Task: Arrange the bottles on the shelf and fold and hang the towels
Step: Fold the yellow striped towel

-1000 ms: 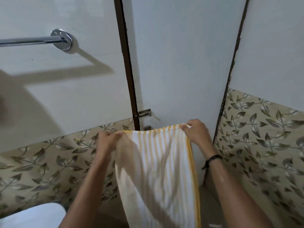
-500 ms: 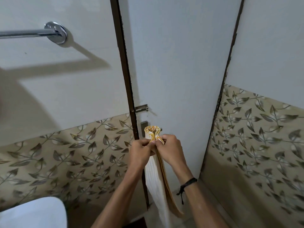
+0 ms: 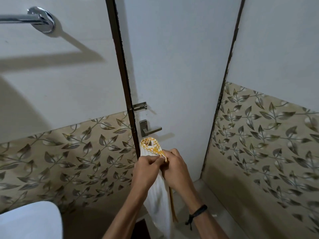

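Bathroom corner: white walls above leaf-patterned tiles [image 3: 69, 152], a pale door [image 3: 172, 66] with a lever handle [image 3: 150, 129] at centre, and a chrome towel rail [image 3: 25, 19] at 10 o'clock. At 6 o'clock, before the door, hangs the yellow-and-white striped towel [image 3: 158, 195], doubled into a narrow strip with its long axis vertical and its looped top toward 12. The left hand [image 3: 146, 169] and right hand [image 3: 176, 168], side by side, pinch its gathered top edge with curled fingers.
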Demonstrator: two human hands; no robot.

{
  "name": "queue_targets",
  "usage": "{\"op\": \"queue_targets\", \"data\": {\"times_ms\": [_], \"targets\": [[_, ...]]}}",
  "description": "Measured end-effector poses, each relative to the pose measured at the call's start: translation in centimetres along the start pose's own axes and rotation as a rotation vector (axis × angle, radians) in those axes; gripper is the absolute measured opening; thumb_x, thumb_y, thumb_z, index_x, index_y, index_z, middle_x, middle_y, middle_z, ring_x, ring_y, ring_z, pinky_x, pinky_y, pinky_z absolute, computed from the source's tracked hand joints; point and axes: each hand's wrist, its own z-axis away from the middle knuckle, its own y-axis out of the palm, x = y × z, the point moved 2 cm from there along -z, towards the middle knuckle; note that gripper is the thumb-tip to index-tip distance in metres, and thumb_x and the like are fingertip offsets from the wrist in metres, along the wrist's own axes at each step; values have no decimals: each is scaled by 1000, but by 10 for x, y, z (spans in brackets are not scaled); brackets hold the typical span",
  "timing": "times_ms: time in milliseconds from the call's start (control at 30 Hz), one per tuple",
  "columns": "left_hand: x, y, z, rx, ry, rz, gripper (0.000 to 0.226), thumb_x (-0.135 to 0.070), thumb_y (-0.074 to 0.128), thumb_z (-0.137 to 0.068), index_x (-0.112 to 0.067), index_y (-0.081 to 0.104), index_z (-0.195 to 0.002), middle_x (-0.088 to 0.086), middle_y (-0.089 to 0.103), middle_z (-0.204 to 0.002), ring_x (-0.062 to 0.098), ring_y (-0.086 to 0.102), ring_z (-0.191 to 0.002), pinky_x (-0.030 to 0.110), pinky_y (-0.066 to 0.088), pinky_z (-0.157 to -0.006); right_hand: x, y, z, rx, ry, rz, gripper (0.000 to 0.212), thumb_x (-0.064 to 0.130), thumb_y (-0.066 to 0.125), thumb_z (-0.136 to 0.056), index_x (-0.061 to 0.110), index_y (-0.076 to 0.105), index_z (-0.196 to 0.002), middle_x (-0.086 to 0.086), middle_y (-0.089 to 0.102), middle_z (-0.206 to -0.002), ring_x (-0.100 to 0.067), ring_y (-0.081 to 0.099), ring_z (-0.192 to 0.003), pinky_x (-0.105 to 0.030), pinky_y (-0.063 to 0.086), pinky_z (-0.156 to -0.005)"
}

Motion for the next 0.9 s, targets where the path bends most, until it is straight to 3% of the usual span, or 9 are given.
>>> {"op": "queue_targets", "data": {"times_ms": [133, 233, 300, 400, 500, 633, 733, 800, 900], "targets": [[-3, -3, 0, 88, 18, -59, 37, -42, 63, -93, -21, 76, -65, -2, 50, -50, 9, 40, -49, 34, 38, -58, -2, -6, -1, -18, -15, -146, 28, 9, 59, -93, 17, 68, -118, 3, 54, -98, -12, 59, -90, -23, 50, -74], [-3, -16, -7, 67, 38, -6, 33, -37, 64, -86, -12, 77, -69, 7, 69, -63, 15, 58, -64, 46, 54, -67, -3, -9, 1, -5, -26, -289, 35, 6, 61, -92, 20, 69, -123, 5, 58, -100, -10, 61, -95, -30, 55, -82], [-2, -29, -10, -1, 124, 31, 20, -19, 68, -87, -17, 80, -72, 6, 75, -74, 18, 65, -73, 39, 53, -70, -6, -13, 2, 30, -26, -350, 36, 4, 63, -92, 20, 70, -123, 6, 59, -99, -7, 61, -95, -23, 51, -82], [-3, -47, -14, 60, 318, -26, 39, 3, 72, -82, -27, 71, -107, -16, 65, -112, 5, 61, -97, 30, 50, -85, -7, -19, 2, 129, -32, -393, 38, -2, 64, -91, 20, 72, -121, 8, 57, -94, -4, 58, -90, -12, 43, -78], [6, -51, -25, 324, 396, -295, 73, -8, 80, -79, -43, 51, -136, -33, 46, -129, 0, 46, -122, 29, 46, -99, -3, -25, 1, 186, -36, -466, 38, -4, 64, -89, 20, 73, -117, 10, 61, -100, -1, 60, -95, -10, 43, -83], [15, -50, -37, 328, 359, -401, 34, -42, 84, -75, -35, 68, -105, -9, 70, -96, 10, 65, -89, 45, 55, -81, 4, -29, -3, 158, -65, -507, 43, -4, 65, -86, 33, 73, -104, 6, 67, -108, -6, 63, -102, -20, 49, -88], [23, -55, -47, 245, 364, -534, 42, -69, 72, -64, -31, 67, -82, -8, 66, -74, 12, 58, -70, 43, 45, -70, 0, -31, -3, 153, -71, -485, 44, -5, 64, -86, 37, 71, -100, 9, 66, -106, -7, 62, -101, -21, 47, -86], [29, -62, -48, 243, 353, -514, 42, -69, 71, -64, -30, 67, -80, -6, 64, -71, 11, 55, -66, 41, 41, -67, -4, -33, -3, 138, -70, -497, 44, -6, 64, -85, 35, 71, -99, 12, 64, -102, -4, 60, -98, -19, 45, -84], [25, -69, -41, 209, 355, -416, 18, -37, 82, -77, -25, 70, -82, -4, 67, -74, 10, 58, -67, 38, 45, -63, -7, -36, -1, 108, -81, -491, 39, -7, 64, -86, 28, 71, -103, 12, 62, -103, 2, 59, -94, -12, 44, -80]]}}
